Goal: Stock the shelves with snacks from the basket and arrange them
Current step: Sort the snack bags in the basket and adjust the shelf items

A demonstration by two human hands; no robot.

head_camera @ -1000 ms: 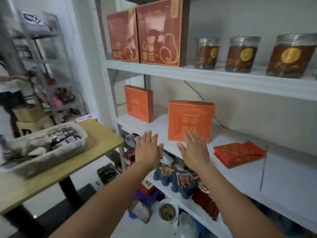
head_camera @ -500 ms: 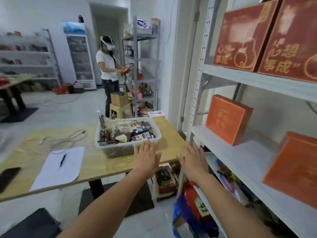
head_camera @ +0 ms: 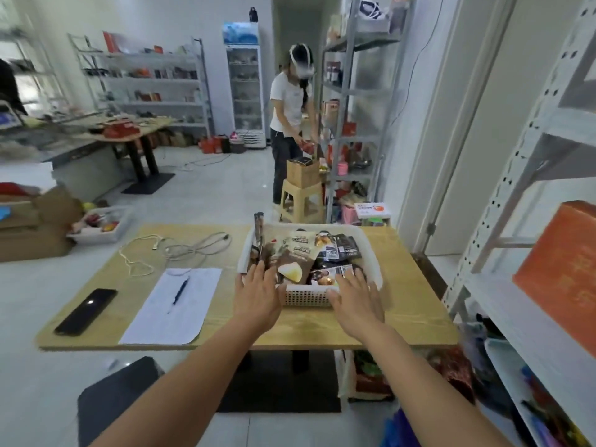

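- Basket (head_camera: 306,298): white, mesh walls, sits on the table (head_camera: 412,285) towards its right end, near the shelf (head_camera: 522,324).
- Snacks (head_camera: 303,253): dark and tan packets piled loose in the basket. One tall thin packet stands upright at the back-left corner.
- Left hand (head_camera: 258,296): palm down at the basket's near-left corner, fingers straight and spread, holding nothing. Fingertips are over the rim and packets; contact cannot be told.
- Right hand (head_camera: 354,301): palm down at the near-right corner, fingers straight and slightly spread, holding nothing. It is a bit blurred; touching or not, cannot tell.
- Left part of the table: paper (head_camera: 161,317) with a pen (head_camera: 179,290) lying on it, a black phone (head_camera: 85,311) near the left edge, and a white cable (head_camera: 180,250) coiled behind the paper.
- Shelf: white metal rack at the right with an orange box (head_camera: 561,279) on one level; mixed goods on the lower levels are too blurred to name.
- Background: a person (head_camera: 290,124) in a white top stands at another rack, with a stool (head_camera: 301,201) carrying a carton (head_camera: 303,172) beside them.
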